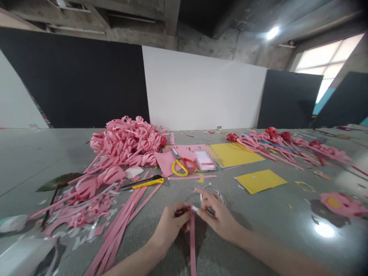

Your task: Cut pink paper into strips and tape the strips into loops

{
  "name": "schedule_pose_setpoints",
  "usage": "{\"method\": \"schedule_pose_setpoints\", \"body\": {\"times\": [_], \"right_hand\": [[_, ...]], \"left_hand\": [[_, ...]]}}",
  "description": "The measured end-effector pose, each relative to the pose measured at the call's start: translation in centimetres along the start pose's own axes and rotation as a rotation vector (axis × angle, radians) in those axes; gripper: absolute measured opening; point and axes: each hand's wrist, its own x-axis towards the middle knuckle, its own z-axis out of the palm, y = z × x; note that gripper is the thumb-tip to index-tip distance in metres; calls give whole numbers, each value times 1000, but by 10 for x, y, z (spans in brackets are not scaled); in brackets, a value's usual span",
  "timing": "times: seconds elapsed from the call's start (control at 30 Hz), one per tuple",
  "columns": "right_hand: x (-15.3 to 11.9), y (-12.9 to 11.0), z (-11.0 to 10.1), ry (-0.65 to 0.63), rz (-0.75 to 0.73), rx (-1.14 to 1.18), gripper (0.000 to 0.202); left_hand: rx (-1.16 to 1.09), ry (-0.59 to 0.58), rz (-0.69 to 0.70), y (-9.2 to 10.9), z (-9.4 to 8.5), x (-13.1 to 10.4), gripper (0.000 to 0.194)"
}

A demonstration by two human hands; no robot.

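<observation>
Between the fingers of my left hand [174, 222] is the upper end of a pink paper strip [193, 245], which hangs down toward the bottom of the view. My right hand [217, 214] meets it there, thumb and fingers closed on a small white strip [195, 209] at the pink strip's end. Just behind the right hand's fingers lies a ring-shaped tape roll [220, 194], partly covered by that hand. Further forward, a utility knife [148, 183] with a yellow and black handle and scissors [178, 165] with yellow and red handles lie near a loose pink strip [191, 177].
Looped pink paper flowers [129, 140] are heaped at left, with pink scraps [83, 214] and long pink strips [123, 226] nearer me. Yellow sheets [260, 181], a phone [204, 159] and stemmed paper flowers [273, 143] lie ahead and right. White and black panels [204, 88] stand behind.
</observation>
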Motion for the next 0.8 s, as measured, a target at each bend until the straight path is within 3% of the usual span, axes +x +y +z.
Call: {"method": "schedule_pose_setpoints", "body": {"times": [0.2,0.8], "right_hand": [[0,1,2,-48,10,-15,42],[1,3,3,-26,46,-50,38]], "left_hand": [[44,-20,0,3,1,-1,26],[101,-65,32,1,1,-1,21]]}}
